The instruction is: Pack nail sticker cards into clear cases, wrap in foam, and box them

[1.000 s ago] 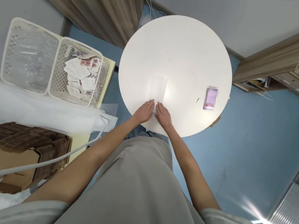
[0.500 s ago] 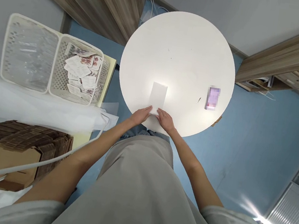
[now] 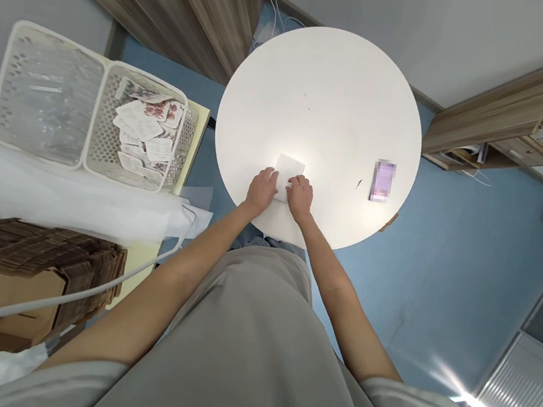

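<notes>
A flat, plain white box [image 3: 289,165] lies on the round white table [image 3: 338,91], close to its near edge. My left hand [image 3: 262,191] grips the box's left long side with curled fingers. On the opposite side, my right hand [image 3: 299,198] holds the right edge, its fingers bent over the top. Both hands partly cover the near half of the box, and the thumbs lie close to its front end.
A blurred purple object [image 3: 382,181] lies at the table's right, beside a small dark mark. To the left stand white perforated baskets [image 3: 96,111], one with printed cards and one with clear plastic. Below them are white sheeting [image 3: 70,199] and stacked brown cardboard [image 3: 37,251].
Both hands have slid forward from the box's near end to its long sides, with the fingers more curled. The box has stayed in about the same place.
</notes>
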Demonstrator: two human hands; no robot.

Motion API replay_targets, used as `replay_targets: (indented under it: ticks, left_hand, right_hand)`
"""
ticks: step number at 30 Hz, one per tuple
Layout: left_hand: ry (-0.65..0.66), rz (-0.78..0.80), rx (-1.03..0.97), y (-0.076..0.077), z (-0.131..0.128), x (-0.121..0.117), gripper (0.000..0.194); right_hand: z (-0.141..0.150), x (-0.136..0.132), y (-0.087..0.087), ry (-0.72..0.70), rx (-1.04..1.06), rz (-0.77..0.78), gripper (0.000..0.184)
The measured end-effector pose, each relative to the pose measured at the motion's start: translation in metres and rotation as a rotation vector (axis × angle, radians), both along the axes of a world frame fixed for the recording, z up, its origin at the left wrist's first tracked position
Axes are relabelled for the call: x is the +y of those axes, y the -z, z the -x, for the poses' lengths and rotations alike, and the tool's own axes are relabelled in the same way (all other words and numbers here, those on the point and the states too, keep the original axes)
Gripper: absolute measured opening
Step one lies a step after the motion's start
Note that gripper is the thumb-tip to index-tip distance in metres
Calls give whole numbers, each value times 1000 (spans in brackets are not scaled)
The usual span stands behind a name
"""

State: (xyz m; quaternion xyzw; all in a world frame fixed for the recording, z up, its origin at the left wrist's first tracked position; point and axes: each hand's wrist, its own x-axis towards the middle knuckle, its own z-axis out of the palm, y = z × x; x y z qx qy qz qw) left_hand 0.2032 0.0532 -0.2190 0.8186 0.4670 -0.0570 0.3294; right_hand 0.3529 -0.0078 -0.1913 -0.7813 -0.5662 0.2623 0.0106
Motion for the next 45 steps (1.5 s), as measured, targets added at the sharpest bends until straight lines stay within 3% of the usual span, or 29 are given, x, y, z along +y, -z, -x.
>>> replay_targets:
  ticks: [3,5,10,13,18,23,26,30,33,36,39,45]
  left_hand:
    - [276,-9,-140,9,5,-4,64]
    - [368,5,-175,12,14,-12,68]
    - [441,31,-182,7,48,-53,73]
    - [437,106,-176,3,62,-68,76]
    - [279,296,-152,-2,65,-53,75]
    - [116,435,-119,-16,61,-21,65]
    - [16,425,-75,-23,53,-8,51]
    - [-128,332,61,-21,34,3,38]
    - [-221,308,138,-16,20,2,25]
    - [-286,295,163,-15,16,-7,21]
    - [-408,291,116,-16,26,-21,24]
    - [-613,365,29,-22,46,-45,35]
  right_hand:
    - [6,-14,5,-80,16,-23,39]
    - [9,-33,10,-132,42,-54,46]
    - [16,-97,24,-278,110,-62,59]
    - [15,-120,28,-325,147,-66,59]
    - [-1,-113,23,-366,218,-70,55]
    - [-7,-87,6,-247,258,-19,46]
    - [-1,-63,-3,-124,211,50,48]
    - [2,-22,-8,0,106,100,49]
    - [-4,6,-6,-29,60,71,37]
    - [-10,22,-3,-144,106,68,32]
    - [-12,22,0,-154,153,100,28]
    - [9,-21,5,207,269,227,12]
